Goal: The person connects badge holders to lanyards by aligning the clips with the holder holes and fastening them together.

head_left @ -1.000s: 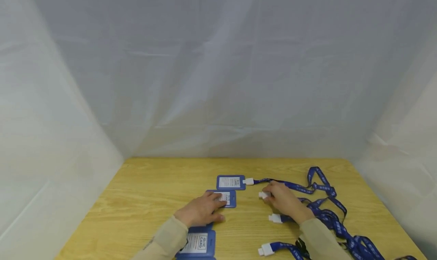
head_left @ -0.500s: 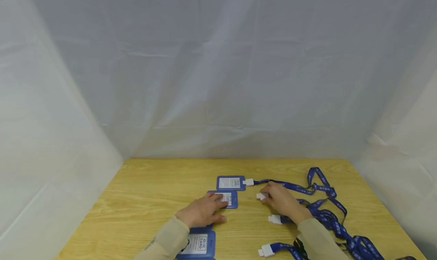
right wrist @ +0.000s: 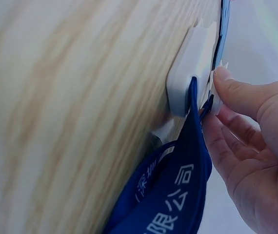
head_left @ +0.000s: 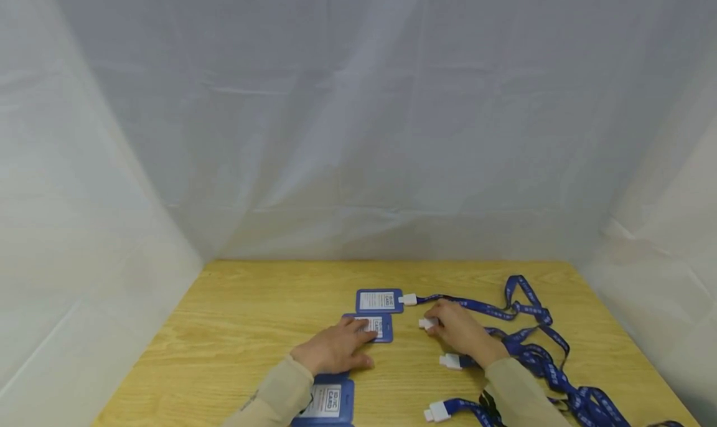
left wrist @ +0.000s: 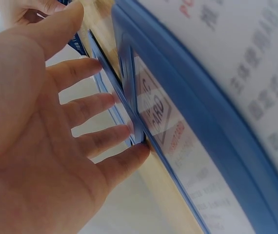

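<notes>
My left hand (head_left: 336,347) lies spread over a blue ID card holder (head_left: 384,327), its fingertips resting on the card's face. In the left wrist view those fingers (left wrist: 97,141) are straight against the holder. My right hand (head_left: 460,328) pinches the white plastic clip (head_left: 428,323) of a blue lanyard between thumb and fingers, a short gap to the right of that holder. The right wrist view shows the thumb (right wrist: 236,90) on the clip, partly behind a nearer white clip (right wrist: 190,68). Just behind, another card holder (head_left: 379,300) meets the white clip (head_left: 408,299) of its own lanyard.
More blue card holders (head_left: 330,402) lie at the front, partly under my left sleeve. Two white lanyard clips (head_left: 450,361) (head_left: 437,411) point left on the wooden table (head_left: 252,309). Blue straps (head_left: 551,371) pile up at the right. Pale sheeting (head_left: 358,134) surrounds the table.
The card holder under my left hand has slid slightly to the right. My right hand has brought its clip a little left, narrowing the gap between them.
</notes>
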Demonstrator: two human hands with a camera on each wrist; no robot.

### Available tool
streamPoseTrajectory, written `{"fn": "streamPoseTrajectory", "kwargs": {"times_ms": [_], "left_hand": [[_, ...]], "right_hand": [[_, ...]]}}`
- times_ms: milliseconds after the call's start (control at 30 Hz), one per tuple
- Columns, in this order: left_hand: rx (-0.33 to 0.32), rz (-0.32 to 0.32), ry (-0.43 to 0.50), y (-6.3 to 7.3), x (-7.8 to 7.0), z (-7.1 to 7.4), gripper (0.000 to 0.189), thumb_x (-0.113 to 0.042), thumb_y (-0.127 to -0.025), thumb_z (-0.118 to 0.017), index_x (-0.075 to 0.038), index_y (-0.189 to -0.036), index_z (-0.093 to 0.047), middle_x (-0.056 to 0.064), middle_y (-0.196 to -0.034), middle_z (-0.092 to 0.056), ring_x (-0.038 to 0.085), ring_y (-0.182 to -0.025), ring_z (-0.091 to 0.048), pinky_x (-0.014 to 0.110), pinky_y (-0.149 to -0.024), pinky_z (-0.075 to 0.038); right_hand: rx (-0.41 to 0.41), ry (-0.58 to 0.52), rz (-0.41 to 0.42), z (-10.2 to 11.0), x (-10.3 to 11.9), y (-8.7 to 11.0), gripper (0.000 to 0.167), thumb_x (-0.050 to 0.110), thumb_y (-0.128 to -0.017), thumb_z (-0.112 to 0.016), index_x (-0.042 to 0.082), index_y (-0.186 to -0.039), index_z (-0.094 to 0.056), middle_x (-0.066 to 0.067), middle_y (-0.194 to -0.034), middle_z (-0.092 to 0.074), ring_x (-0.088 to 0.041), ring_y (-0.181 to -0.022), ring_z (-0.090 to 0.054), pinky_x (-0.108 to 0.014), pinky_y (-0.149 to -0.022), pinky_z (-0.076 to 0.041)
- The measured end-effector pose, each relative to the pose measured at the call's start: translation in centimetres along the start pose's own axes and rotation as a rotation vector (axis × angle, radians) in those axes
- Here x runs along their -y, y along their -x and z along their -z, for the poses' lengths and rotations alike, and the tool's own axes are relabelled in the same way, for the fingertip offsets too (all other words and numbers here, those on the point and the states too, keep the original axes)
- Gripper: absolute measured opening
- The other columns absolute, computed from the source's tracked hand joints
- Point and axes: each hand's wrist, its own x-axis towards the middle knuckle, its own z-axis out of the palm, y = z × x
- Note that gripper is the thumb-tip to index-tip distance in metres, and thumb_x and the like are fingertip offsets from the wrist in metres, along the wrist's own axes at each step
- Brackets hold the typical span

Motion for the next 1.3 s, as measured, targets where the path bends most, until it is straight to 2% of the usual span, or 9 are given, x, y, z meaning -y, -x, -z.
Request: {"fn": "streamPoseTrajectory", "kwargs": {"times_ms": [200, 433, 700, 1000, 1300], "left_hand": [[0.025, 0.010, 0.030, -0.1, 0.0, -0.2, 0.063, -0.060, -0.097, -0.053, -0.032, -0.153, -0.043, 0.003, -0.163, -0.036, 0.032, -0.150, -0.033, 0.055, -0.114, -0.041], [0.012, -0.009, 0.018, -0.2, -0.2, -0.2, 0.061, -0.059, -0.098, -0.054, -0.030, -0.151, -0.047, 0.004, -0.162, -0.038, 0.033, -0.149, -0.033, 0.055, -0.115, -0.040], [0.004, -0.019, -0.007, -0.4, -0.7, -0.2, 0.061, -0.058, -0.098, -0.054, -0.029, -0.151, -0.048, 0.005, -0.161, -0.038, 0.033, -0.149, -0.033, 0.054, -0.116, -0.039], [0.009, -0.024, -0.026, -0.6, -1.0, -0.2, 0.057, -0.055, -0.101, -0.050, -0.028, -0.151, -0.047, 0.004, -0.161, -0.039, 0.031, -0.149, -0.034, 0.051, -0.117, -0.038], [0.005, -0.023, -0.033, -0.8, -1.4, -0.4, 0.057, -0.055, -0.101, -0.050, -0.029, -0.152, -0.047, 0.004, -0.162, -0.038, 0.032, -0.150, -0.033, 0.052, -0.117, -0.038]], "right_hand": [[0.021, -0.032, 0.001, 0.0, 0.0, 0.1, 0.027, 0.013, -0.090, -0.076, 0.001, -0.114, -0.074, -0.003, -0.098, -0.065, -0.019, -0.088, -0.064, -0.036, -0.076, -0.058], [0.013, -0.035, 0.041, 0.1, 0.0, 0.0, 0.027, 0.013, -0.090, -0.076, 0.000, -0.114, -0.074, -0.004, -0.097, -0.066, -0.019, -0.088, -0.064, -0.036, -0.075, -0.058], [0.011, -0.028, 0.015, -0.2, 0.6, -0.3, 0.025, 0.011, -0.090, -0.076, 0.000, -0.112, -0.074, -0.005, -0.099, -0.067, -0.022, -0.092, -0.065, -0.041, -0.082, -0.058], [0.009, -0.003, 0.044, -0.5, 0.5, -0.5, 0.025, 0.012, -0.089, -0.077, 0.001, -0.111, -0.075, -0.005, -0.098, -0.067, -0.022, -0.093, -0.066, -0.040, -0.082, -0.058], [0.013, 0.007, 0.020, -0.7, 0.9, -0.8, 0.024, 0.012, -0.089, -0.078, 0.002, -0.110, -0.075, -0.004, -0.100, -0.068, -0.023, -0.097, -0.066, -0.041, -0.088, -0.057]]}}
